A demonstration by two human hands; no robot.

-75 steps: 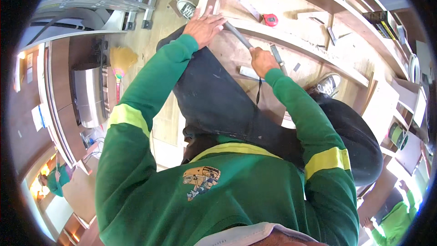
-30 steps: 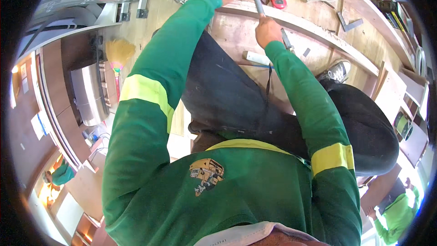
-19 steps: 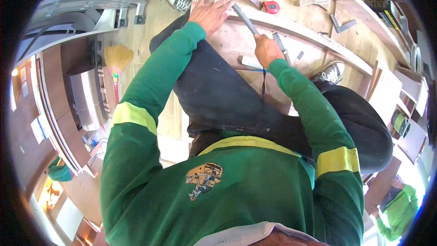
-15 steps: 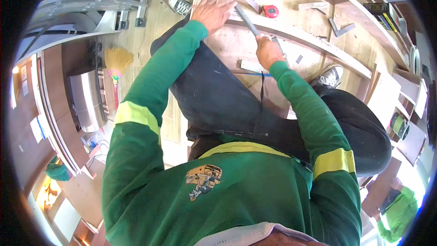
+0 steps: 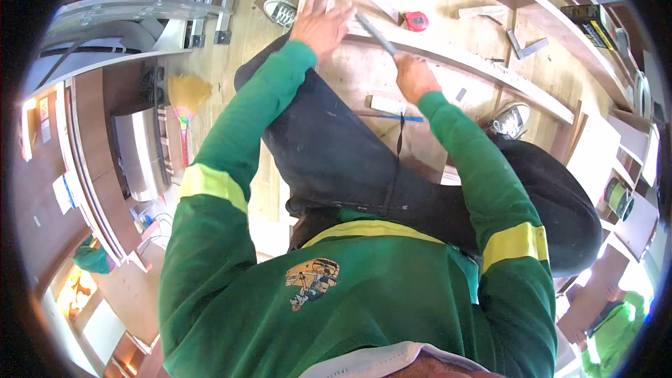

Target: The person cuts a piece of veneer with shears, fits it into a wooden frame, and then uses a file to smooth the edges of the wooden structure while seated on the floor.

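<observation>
My right hand (image 5: 416,75) is wrapped round one end of a long, narrow grey metal bar (image 5: 376,33). Its exact kind I cannot make out. The bar's free end points up and left toward my left hand (image 5: 320,30), with a small gap between them. That left hand has its fingers spread and lies at the corner of a wooden frame (image 5: 455,56); its fingertips are blurred. Just beyond the bar, a red tape measure (image 5: 416,22) rests inside the frame. Nearer my lap, a small whitish block (image 5: 386,104) lies beside a thin blue strip (image 5: 413,119).
A metal square (image 5: 526,45) and a pale wooden offcut (image 5: 483,11) lie inside the frame. My shoes flank the work. To the left are a broom (image 5: 187,92) and a metal ladder (image 5: 140,3). Another person in bright green (image 5: 619,329) is at the lower right.
Both hands have shifted slightly toward me. The grey bar's free end has drawn back a little down and left, and the whole view has tilted slightly.
</observation>
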